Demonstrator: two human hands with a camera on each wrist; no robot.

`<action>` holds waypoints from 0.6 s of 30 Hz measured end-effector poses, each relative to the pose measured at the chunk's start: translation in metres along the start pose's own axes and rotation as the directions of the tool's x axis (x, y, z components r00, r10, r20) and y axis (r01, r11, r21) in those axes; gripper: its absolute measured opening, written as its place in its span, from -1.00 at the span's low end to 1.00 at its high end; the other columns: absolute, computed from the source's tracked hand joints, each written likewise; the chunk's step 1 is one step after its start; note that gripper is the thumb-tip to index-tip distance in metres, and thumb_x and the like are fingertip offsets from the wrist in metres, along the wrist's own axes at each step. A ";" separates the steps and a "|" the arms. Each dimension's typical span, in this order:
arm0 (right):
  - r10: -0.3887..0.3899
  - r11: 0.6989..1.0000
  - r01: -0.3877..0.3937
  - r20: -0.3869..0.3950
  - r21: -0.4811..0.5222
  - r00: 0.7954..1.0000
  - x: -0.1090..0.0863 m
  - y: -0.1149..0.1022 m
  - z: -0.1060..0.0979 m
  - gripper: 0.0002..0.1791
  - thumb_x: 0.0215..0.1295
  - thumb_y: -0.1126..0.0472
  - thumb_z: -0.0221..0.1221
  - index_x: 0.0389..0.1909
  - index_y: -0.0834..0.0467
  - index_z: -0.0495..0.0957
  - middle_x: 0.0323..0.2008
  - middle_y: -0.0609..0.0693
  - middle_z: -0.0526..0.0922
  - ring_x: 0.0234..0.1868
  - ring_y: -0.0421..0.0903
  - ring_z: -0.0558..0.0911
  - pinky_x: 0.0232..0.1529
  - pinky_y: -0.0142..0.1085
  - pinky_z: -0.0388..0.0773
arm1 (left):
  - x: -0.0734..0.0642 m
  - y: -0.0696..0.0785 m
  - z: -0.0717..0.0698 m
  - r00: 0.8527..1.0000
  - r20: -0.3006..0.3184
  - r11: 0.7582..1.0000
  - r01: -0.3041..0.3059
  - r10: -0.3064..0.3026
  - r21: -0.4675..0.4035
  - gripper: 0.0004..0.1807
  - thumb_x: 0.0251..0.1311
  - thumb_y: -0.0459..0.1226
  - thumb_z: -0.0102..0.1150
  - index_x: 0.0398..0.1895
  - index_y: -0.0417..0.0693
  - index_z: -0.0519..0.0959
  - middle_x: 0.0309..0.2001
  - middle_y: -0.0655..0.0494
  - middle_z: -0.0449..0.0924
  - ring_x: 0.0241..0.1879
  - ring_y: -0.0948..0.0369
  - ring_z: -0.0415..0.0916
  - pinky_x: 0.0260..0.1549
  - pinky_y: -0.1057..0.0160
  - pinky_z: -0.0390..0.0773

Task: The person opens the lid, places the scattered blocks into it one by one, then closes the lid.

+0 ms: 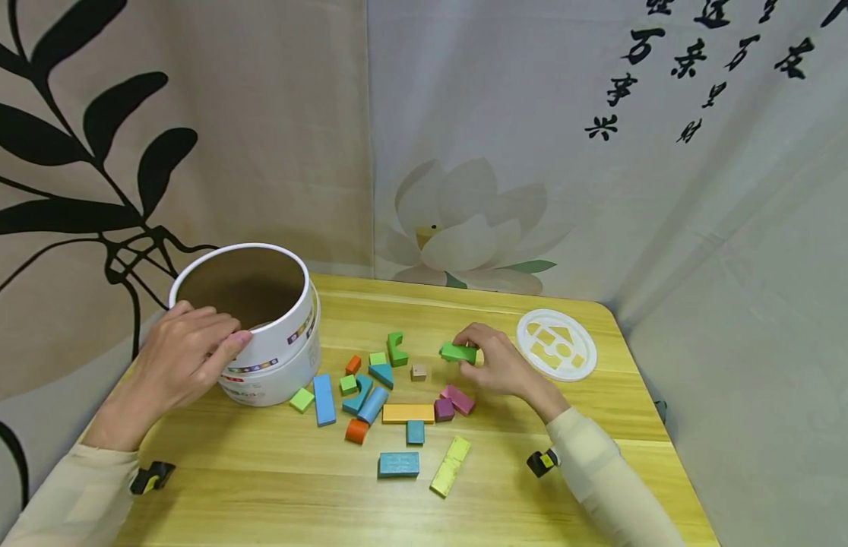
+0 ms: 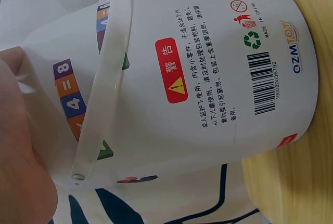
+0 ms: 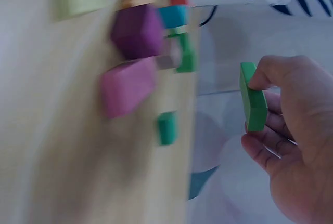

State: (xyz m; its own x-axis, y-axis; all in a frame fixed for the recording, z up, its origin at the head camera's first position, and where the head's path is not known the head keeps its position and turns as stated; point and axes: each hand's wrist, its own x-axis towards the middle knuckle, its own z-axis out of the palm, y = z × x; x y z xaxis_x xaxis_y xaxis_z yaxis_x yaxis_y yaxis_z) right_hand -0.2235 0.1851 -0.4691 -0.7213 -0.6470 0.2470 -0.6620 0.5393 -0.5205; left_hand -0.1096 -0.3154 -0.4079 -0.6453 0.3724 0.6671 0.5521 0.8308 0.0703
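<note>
My left hand [image 1: 191,353] grips the near rim of a white toy bucket [image 1: 276,372], fingers over the edge. In the left wrist view the bucket [image 2: 208,78] shows its handle, a warning label and a barcode. My right hand [image 1: 495,361] pinches a long green block [image 1: 458,352] above the table's right half. In the right wrist view that green block [image 3: 253,99] is between thumb and fingers, and another small green block [image 3: 166,128] lies on the table. Nearest below the hand are a pink block [image 1: 458,399] and a purple cube [image 1: 444,410].
Several blocks lie scattered mid-table, among them an orange bar [image 1: 407,413], a blue cylinder [image 1: 373,405], a green arch [image 1: 397,349] and a yellow-green bar [image 1: 450,467]. A white lid with shaped holes [image 1: 588,363] lies at the right. Curtains hang behind the table.
</note>
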 end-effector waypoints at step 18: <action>-0.338 0.940 0.340 -0.151 -0.013 0.929 0.091 -0.078 -0.041 -0.71 0.35 0.29 0.38 0.06 0.20 0.73 -0.09 0.06 0.79 -0.16 -0.06 0.66 -0.06 -0.17 0.65 | -0.001 -0.001 0.001 1.000 -0.024 1.000 -0.006 0.006 0.003 -0.46 0.68 0.00 -0.01 -0.48 -0.07 0.65 -0.49 0.01 0.72 -0.45 0.02 0.58 -0.25 0.12 0.22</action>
State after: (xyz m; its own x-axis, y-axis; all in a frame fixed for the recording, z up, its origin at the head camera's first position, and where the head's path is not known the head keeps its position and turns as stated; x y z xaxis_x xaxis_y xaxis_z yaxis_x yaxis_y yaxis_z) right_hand -0.2457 0.1060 -0.3725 -0.4767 -0.7022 0.5288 -0.8705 0.2936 -0.3950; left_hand -0.1097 -0.3158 -0.4095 -0.6286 0.3675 0.6855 0.5547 0.8296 0.0639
